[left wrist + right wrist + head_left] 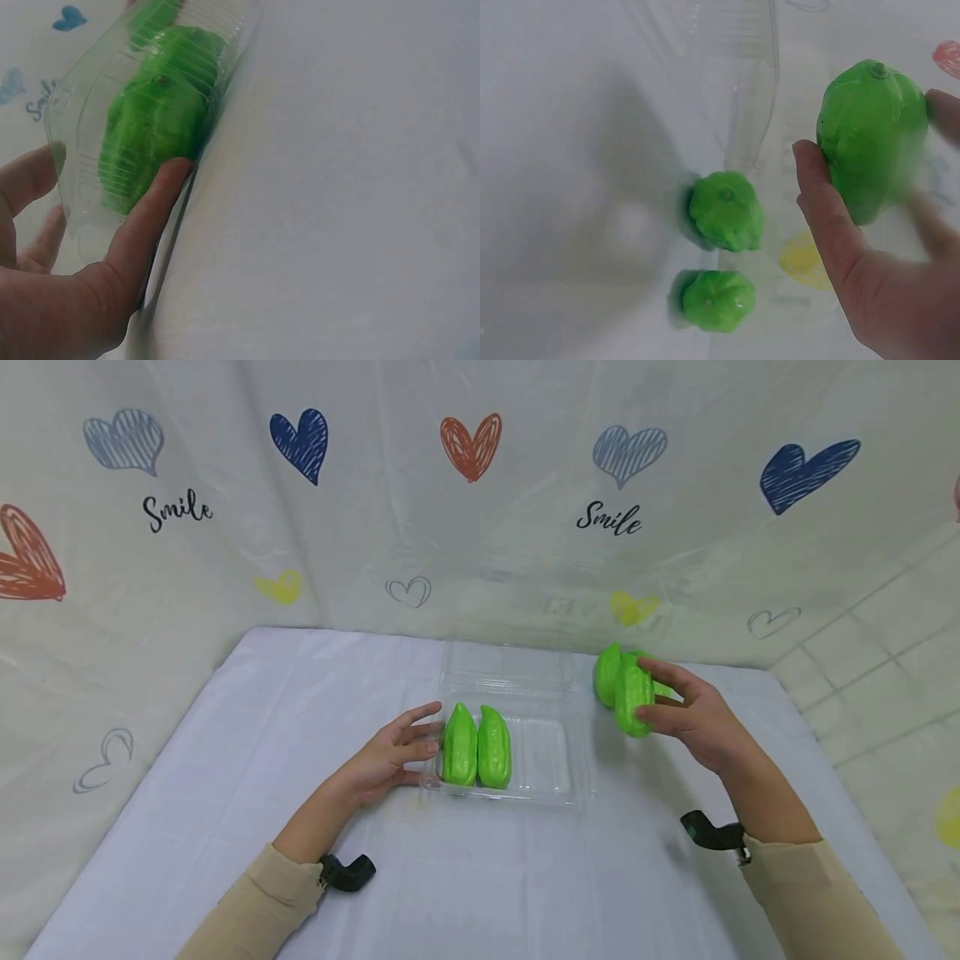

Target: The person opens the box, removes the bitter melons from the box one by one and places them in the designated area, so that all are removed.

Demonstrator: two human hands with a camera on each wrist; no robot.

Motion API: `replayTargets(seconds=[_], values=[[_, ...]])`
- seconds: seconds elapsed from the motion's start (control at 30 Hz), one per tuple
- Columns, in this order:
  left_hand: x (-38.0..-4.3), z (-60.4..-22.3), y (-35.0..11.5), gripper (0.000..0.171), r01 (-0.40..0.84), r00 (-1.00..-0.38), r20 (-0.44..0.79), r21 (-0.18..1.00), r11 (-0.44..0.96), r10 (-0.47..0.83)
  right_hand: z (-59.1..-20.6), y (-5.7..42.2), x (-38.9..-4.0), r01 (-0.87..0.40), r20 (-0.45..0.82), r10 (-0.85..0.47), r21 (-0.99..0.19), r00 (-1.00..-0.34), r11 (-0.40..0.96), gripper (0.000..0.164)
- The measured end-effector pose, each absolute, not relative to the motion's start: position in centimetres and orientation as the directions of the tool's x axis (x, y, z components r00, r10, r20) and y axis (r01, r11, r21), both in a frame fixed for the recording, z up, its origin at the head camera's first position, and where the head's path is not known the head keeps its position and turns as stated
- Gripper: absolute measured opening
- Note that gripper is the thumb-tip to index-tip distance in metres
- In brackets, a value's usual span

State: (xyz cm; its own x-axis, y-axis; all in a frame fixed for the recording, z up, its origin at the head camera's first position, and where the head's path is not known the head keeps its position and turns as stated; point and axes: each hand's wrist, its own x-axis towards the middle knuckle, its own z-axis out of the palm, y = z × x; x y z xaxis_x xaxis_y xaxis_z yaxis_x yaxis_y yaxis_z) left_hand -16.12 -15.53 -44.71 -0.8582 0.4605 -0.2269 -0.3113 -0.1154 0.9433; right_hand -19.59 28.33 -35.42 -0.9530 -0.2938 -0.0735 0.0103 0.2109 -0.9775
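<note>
A clear plastic clamshell box (555, 789) lies with its lid raised at the back. Two glossy green bitter melons (460, 747) lie side by side in its left part, pointed ends away from me. My left hand (386, 756) touches the box's left side with spread, fairly straight fingers; its thumb (150, 217) lies along the lower wall. Over the table to the right, my right hand (693, 714) pinches another bitter melon (870, 135) between thumb and fingers. Two more bitter melons (726, 211) lie behind it, partly hidden in the head view.
A white cloth (465, 885) covers the table. Behind stands a pale curtain (525, 543) printed with hearts and lettering, close to the far table edge. A black wrist mount (348, 872) sticks out from the left sleeve, another (708, 831) from the right.
</note>
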Motion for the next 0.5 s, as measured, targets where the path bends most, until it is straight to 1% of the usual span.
replayTargets(seconds=[0.27, 0.5], values=[[-16.0, -44.9, -15.5, 0.074, -0.309, -0.859, -0.225, 0.944, -0.114, 0.46, -35.9, 29.1, -19.9, 0.051, -0.104, -0.28, -0.981, -0.954, 0.189, 0.073], [-16.0, -44.8, -15.5, 0.073, -0.308, -0.86, -0.223, 0.944, -0.118, 0.458, -36.0, 30.1, -20.3, 0.037, -0.091, -0.268, -0.979, -0.959, 0.2, 0.072]])
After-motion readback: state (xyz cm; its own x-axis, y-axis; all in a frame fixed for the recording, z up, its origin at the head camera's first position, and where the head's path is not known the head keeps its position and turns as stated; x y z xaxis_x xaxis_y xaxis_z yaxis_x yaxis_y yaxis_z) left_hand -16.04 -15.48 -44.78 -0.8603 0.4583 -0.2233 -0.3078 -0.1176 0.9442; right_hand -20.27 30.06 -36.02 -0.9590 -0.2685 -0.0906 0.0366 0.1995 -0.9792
